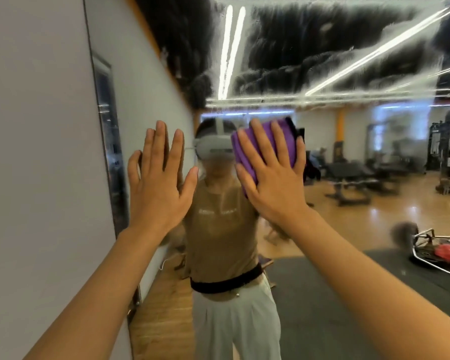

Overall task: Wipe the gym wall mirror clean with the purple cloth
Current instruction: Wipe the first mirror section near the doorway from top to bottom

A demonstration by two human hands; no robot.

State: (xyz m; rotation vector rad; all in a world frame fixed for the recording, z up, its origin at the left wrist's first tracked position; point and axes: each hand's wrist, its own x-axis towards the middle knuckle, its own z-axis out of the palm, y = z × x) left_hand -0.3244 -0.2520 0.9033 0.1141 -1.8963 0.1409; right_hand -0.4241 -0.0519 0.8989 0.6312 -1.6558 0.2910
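The right hand (273,175) presses the purple cloth (264,149) flat against the mirror (348,61), fingers straight and spread over the bunched fabric — no curled grip, just an open palm bearing on it. The cloth sits at about head height, a little right of centre, its folds showing above and to the left of the fingers. The left hand (161,178) is also open, fingers straight and slightly fanned, laid flat on the glass near the mirror's left edge, just beside the grey wall (37,152). The two hands are near each other but apart. Streaky, smeared film covers the upper glass — below it the reflection shows a wooden floor (348,224), a dark mat (322,294) and gym machines (447,141) at far right.
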